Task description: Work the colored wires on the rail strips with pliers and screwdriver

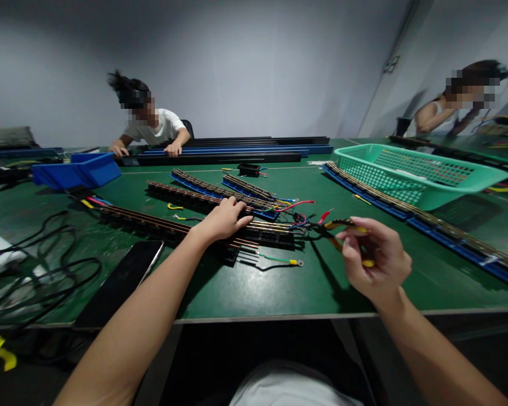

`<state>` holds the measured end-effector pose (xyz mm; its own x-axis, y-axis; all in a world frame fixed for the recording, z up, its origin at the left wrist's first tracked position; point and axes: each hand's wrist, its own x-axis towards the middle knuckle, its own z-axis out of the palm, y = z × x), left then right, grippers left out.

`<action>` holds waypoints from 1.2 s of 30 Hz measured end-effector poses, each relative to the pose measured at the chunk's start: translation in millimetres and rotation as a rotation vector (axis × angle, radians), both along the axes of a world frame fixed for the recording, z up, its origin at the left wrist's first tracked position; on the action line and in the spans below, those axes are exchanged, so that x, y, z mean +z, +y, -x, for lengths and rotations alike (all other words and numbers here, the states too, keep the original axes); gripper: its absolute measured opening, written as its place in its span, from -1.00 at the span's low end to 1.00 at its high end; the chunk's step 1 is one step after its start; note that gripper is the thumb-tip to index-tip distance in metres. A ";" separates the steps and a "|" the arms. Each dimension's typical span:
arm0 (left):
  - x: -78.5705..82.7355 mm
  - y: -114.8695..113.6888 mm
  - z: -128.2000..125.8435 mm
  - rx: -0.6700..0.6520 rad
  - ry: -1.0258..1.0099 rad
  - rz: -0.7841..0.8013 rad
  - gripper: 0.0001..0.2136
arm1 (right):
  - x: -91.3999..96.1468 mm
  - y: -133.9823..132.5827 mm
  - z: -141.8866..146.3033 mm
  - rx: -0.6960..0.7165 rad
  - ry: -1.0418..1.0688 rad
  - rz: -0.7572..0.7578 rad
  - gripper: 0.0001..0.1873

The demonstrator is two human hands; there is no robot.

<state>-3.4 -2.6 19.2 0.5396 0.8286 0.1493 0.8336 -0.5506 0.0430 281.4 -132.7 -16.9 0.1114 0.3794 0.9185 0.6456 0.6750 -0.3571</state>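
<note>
My left hand (223,219) lies over a black strip with metal conductor rails (271,226), its fingers curled over the far side and the thumb along the near side. In my right hand (376,256) are pliers with yellow-and-black handles (337,223). Their dark jaws point left, at the coloured wires on the strip's right end; what exactly they grip is too small to tell. A red sleeved wire end (324,216) sticks up beside the jaws. Closer to me, a green wire with a yellow ring terminal (295,263) lies on the table.
Other rail strips (144,219) lie around my left hand. A phone (121,282) and black cables (46,270) are on the left, near a blue bin (78,171). At right stand a green basket (389,169) and a long blue-backed strip (432,225). Two other people sit across the table.
</note>
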 end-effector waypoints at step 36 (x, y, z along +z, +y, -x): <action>-0.8 1.2 -0.5 -0.001 0.007 -0.004 -0.57 | 22.7 -3.5 1.0 0.130 -0.508 -0.103 -0.59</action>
